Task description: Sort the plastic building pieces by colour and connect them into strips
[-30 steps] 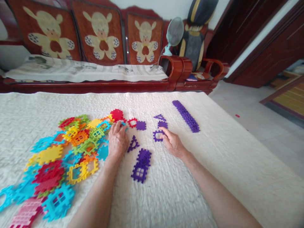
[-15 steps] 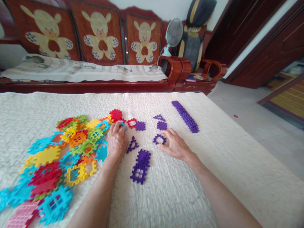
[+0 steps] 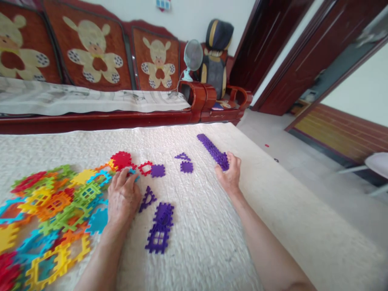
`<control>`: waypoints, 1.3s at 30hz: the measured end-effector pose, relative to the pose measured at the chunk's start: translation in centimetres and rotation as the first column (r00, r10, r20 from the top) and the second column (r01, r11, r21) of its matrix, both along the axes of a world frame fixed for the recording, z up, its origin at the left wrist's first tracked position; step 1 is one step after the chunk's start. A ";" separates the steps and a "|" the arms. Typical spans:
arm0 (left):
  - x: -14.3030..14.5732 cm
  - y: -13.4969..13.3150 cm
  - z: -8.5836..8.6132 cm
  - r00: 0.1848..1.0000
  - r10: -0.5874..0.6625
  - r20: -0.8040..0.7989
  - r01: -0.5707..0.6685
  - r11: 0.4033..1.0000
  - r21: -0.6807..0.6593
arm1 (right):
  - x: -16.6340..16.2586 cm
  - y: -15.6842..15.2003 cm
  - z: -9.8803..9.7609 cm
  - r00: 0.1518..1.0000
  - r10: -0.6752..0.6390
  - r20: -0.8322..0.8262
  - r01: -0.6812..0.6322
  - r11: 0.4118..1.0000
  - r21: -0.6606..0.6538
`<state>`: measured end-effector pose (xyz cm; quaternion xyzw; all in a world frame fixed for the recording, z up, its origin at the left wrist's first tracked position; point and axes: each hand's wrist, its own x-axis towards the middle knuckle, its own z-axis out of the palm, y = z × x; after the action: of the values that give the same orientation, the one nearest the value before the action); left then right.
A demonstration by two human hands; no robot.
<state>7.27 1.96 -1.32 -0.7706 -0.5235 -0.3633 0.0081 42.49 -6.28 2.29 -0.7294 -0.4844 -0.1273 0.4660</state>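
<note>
1. Colourful pile (image 3: 56, 205), left of the half-curled left hand (image 3: 123, 196), hold hidden: dragging could scatter it.
2. Purple row (image 3: 210, 146), near end between the right hand's (image 3: 230, 176) parted thumb and fingers, grip unclear: pressing could skew it.
3. Purple square (image 3: 186, 167), left of that hand: brushing could shift it.

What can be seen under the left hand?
Part of a blue piece shows at the edge of the left hand; whatever lies beneath the palm is covered.

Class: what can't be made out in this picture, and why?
All in the head view:
- Blue piece: outline partly hidden by the left hand.
- Purple row: count unclear, pieces overlapping.
- Red floor item: too small to identify.
- Pale seat: cut off by the right edge.
</note>
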 end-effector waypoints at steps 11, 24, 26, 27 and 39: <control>0.0 0.0 -0.3 0.999 -0.015 0.028 0.014 1.000 0.017 | 4.4 -0.6 -3.3 0.979 -0.182 -0.088 0.163 0.968 -0.193; -0.2 0.5 -1.2 1.000 -0.011 0.016 0.010 0.998 0.067 | 4.3 -0.5 -2.9 0.974 -0.224 -0.011 0.205 0.910 -0.361; -0.2 0.5 -1.2 1.000 -0.019 0.020 0.017 0.998 0.063 | 4.3 -0.4 -2.9 0.975 -0.224 0.002 0.208 0.904 -0.373; -0.2 0.5 -1.1 1.000 -0.021 0.023 0.020 0.998 0.061 | 4.3 -0.4 -3.0 0.975 -0.224 0.005 0.209 0.903 -0.376; -0.1 0.2 -0.4 1.000 -0.009 0.013 0.009 1.000 0.023 | 0.7 -0.5 -1.1 0.959 0.184 0.215 -0.203 0.977 0.069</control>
<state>7.22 2.17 -1.70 -0.7704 -0.5160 -0.3743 0.0121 43.22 -6.75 1.18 -0.6396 -0.5931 -0.1784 0.4554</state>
